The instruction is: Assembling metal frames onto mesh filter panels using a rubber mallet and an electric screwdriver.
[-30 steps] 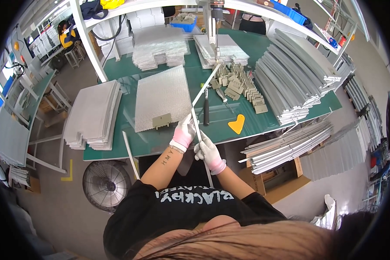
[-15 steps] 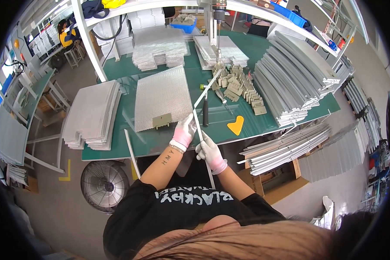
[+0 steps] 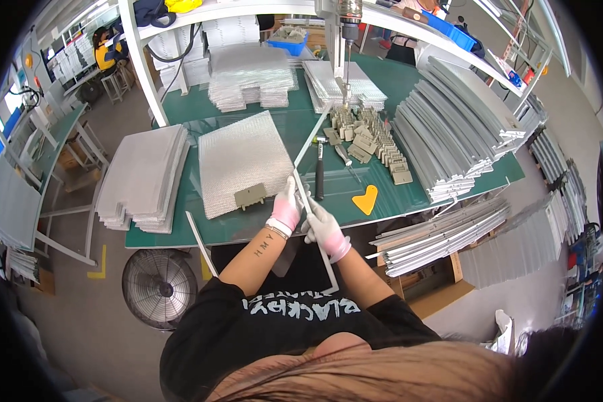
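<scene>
A thin white frame strip, bent at an angle near its middle, slants from the drill down toward my body. My left hand, in a white and pink glove, is closed around it just below the bend. Close beneath, my gloved right hand grips the same strip with curled fingers. Beside my left hand a silvery mesh panel lies tilted on the green table, with a beige plastic bracket at its near edge. Another white strip end shows left of my left forearm; whether it joins the held strip is hidden.
A hammer, a screwdriver and a yellow scraper lie right of the strip. Beyond them are several beige brackets under a drill. Panel stacks and long frame strips flank the work area. A fan stands on the floor.
The mesh panel has turned slightly and shifted left and nearer, the bracket tilting with it. The held strip's upper part has swung left, and its lower bent end shows by my body.
</scene>
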The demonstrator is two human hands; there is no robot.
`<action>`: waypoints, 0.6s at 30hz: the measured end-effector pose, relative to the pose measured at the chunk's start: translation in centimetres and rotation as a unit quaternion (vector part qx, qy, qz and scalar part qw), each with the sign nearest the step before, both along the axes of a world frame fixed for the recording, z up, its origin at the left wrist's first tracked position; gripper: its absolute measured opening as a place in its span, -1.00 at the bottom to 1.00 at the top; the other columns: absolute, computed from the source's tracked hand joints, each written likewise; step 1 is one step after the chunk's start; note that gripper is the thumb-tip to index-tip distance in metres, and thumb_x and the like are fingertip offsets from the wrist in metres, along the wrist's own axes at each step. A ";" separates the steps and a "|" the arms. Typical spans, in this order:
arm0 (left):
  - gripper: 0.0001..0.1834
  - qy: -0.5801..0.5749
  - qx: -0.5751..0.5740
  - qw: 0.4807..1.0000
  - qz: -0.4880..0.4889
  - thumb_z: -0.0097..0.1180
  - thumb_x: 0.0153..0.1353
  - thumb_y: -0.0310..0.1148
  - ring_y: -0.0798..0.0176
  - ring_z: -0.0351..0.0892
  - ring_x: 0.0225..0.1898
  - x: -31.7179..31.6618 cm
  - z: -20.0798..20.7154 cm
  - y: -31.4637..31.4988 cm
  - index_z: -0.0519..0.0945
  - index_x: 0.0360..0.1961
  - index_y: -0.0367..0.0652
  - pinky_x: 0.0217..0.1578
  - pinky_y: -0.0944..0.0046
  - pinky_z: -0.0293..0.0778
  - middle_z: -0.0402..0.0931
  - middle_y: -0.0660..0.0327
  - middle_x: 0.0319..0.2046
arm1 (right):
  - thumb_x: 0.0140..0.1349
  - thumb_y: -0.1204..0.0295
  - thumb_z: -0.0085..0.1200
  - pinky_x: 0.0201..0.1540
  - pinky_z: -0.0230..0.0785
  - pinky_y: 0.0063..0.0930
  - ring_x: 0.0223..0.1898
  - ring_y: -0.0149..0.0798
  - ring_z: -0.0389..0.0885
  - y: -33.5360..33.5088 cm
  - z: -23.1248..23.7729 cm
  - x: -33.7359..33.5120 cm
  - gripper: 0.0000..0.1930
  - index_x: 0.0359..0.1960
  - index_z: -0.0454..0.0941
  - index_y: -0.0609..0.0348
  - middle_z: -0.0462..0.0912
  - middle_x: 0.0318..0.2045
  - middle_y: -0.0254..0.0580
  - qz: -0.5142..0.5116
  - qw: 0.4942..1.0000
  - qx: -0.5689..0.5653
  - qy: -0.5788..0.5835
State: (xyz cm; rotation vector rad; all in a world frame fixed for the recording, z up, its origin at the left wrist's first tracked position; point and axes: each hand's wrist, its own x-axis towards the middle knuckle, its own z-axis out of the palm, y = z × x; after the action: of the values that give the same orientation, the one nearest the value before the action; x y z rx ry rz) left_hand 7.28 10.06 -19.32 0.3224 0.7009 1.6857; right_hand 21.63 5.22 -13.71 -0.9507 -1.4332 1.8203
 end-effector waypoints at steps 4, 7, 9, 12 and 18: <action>-0.55 -0.038 -0.004 0.999 -0.013 -0.03 0.44 -0.06 0.10 0.47 0.01 -0.4 0.7 -0.6 0.44 0.15 -0.17 0.02 0.08 0.45 0.51 0.15 -0.03 | 0.45 0.41 -0.23 -0.56 0.44 -0.55 -0.68 -0.47 0.43 4.5 0.7 -1.0 -0.47 0.45 0.10 0.12 0.53 -0.50 -0.23 0.056 0.995 0.049 -0.066; -0.50 -0.061 0.060 0.990 -0.110 -0.12 0.47 0.00 0.09 0.42 0.15 1.4 0.7 -1.7 0.39 0.21 -0.14 0.12 0.04 0.40 0.44 0.13 0.12 | 0.39 0.24 0.00 -0.44 0.49 -0.50 -0.50 -0.40 0.62 11.1 -2.2 -2.4 -0.56 0.19 0.43 0.26 0.66 -0.27 -0.14 -0.053 0.940 0.315 -0.118; -0.50 -0.124 0.037 0.982 -0.139 -0.11 0.48 -0.06 0.09 0.42 0.16 0.7 1.6 -5.5 0.34 0.26 -0.16 0.15 0.04 0.39 0.39 0.11 0.20 | 0.34 0.22 0.10 -0.45 0.49 -0.49 -0.52 -0.41 0.58 11.7 0.6 -4.2 -0.60 0.07 0.49 0.25 0.62 -0.32 -0.20 0.016 0.971 0.135 -0.198; -0.48 -0.002 0.070 0.991 -0.115 -0.12 0.48 -0.12 0.10 0.45 0.15 -1.7 3.5 -11.2 0.26 0.34 -0.18 0.15 0.09 0.41 0.38 0.08 0.22 | 0.30 0.28 0.17 -0.50 0.47 -0.49 -0.60 -0.47 0.43 12.2 0.5 -3.5 -0.73 -0.10 0.52 0.18 0.47 -0.46 -0.37 0.028 0.993 0.002 -0.114; -0.67 0.826 -0.129 0.529 0.147 -0.11 0.31 -0.46 -0.11 0.50 0.01 -21.0 2.0 -15.2 0.50 0.06 -0.28 0.07 0.07 0.40 0.55 -0.10 -0.11 | 0.35 0.37 0.03 -0.43 0.48 -0.46 -0.62 -0.50 0.35 11.4 0.7 -3.2 -0.89 -0.20 0.40 0.09 0.34 -0.53 -0.45 0.048 0.995 -0.089 0.007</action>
State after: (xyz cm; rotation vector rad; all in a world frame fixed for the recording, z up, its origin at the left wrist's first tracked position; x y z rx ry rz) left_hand -13.71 -5.15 -17.30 1.7576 2.4518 1.0167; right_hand 18.46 16.63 -13.00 -0.9674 -1.3451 2.0491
